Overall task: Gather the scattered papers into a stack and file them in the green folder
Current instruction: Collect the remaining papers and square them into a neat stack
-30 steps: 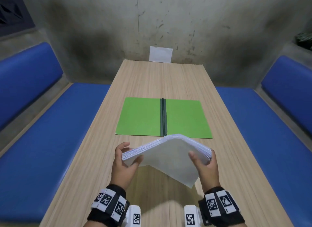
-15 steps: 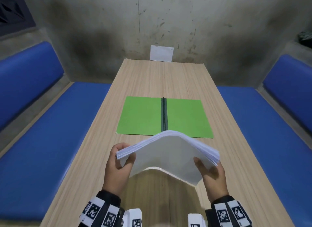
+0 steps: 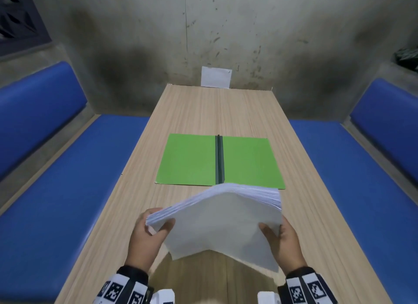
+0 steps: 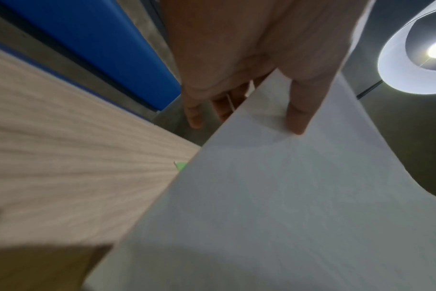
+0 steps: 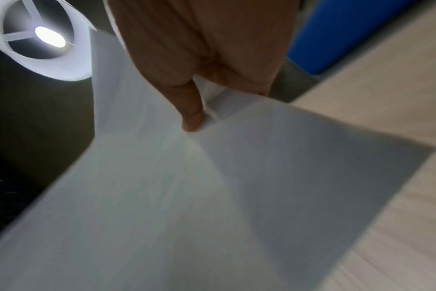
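A thick stack of white papers (image 3: 224,222) is held above the near part of the wooden table (image 3: 203,109), bowed upward in the middle. My left hand (image 3: 149,226) grips its left edge, thumb on the near face, and my right hand (image 3: 279,233) grips its right edge the same way. The left wrist view shows the papers (image 4: 286,196) with my left hand (image 4: 236,114) pinching them; the right wrist view shows the papers (image 5: 212,187) pinched by my right hand (image 5: 199,110). The green folder (image 3: 190,161) lies open and flat just beyond the stack, dark spine in its middle.
Blue padded benches (image 3: 67,179) run along both sides of the table. A small white sheet (image 3: 216,77) leans on the stained concrete wall at the far end. A lit round ceiling lamp (image 4: 433,51) shows in both wrist views.
The stack has risen a little and shifted forward toward the folder, its far edge now reaching the folder's near edge. Both hands keep their grip on its sides.
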